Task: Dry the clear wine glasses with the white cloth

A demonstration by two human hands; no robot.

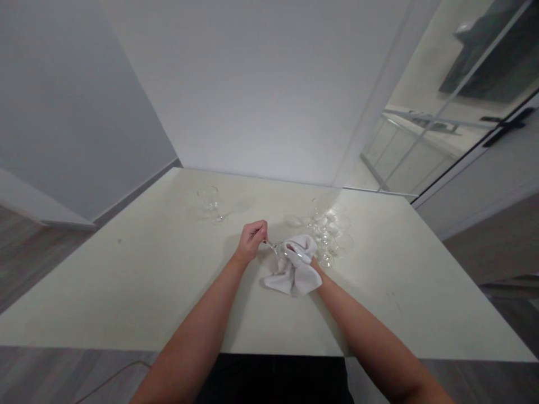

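My left hand [251,238] is closed round the stem end of a clear wine glass [274,250], which lies tilted sideways with its bowl to the right. A white cloth [295,275] drapes over my right hand [315,264] and bunches at the glass's bowl. Most of my right hand's fingers are hidden by the cloth, which they press against the bowl. Just beyond it, to the right, stand several clear stemmed glasses [326,237] close together. Another stemmed glass [208,196] stands alone at the back left.
All of this is on a pale table [138,280], with a white wall panel [261,101] along its back edge. A glass partition with a black handle [509,126] is at the right. A thin cable [122,370] lies on the floor at the front left.
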